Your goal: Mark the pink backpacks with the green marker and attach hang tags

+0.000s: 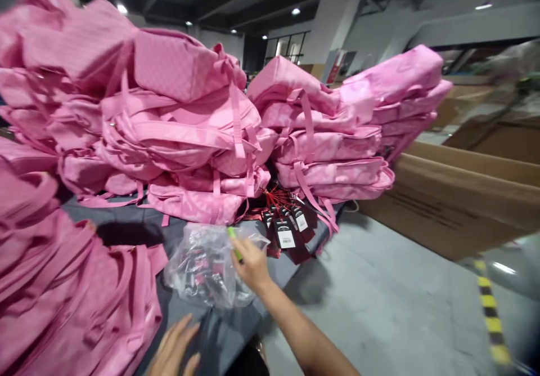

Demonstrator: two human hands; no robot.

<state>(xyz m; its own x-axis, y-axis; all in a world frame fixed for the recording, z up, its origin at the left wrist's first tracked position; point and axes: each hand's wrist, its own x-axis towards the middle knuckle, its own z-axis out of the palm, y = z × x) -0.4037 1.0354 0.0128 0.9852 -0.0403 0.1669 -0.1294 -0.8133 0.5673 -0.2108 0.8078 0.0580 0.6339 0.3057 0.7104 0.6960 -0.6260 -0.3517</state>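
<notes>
My right hand (252, 260) is closed around a slim lime-green object (232, 233); its kind is unclear. It is over the right side of a clear plastic bag (181, 274) holding small black and pink pieces. Near the table's front edge is my left hand (175, 348), empty, its fingers apart and slightly blurred. Just beyond the right hand lies a bunch of black hang tags (298, 246) with white labels and red strings.
Pink backpacks (189, 139) are stacked high along the back of the dark-covered table (219, 331). More pink bags (84, 303) are heaped at the left. A large cardboard box (447, 207) stands on the floor at right, near yellow-and-black tape (491, 314).
</notes>
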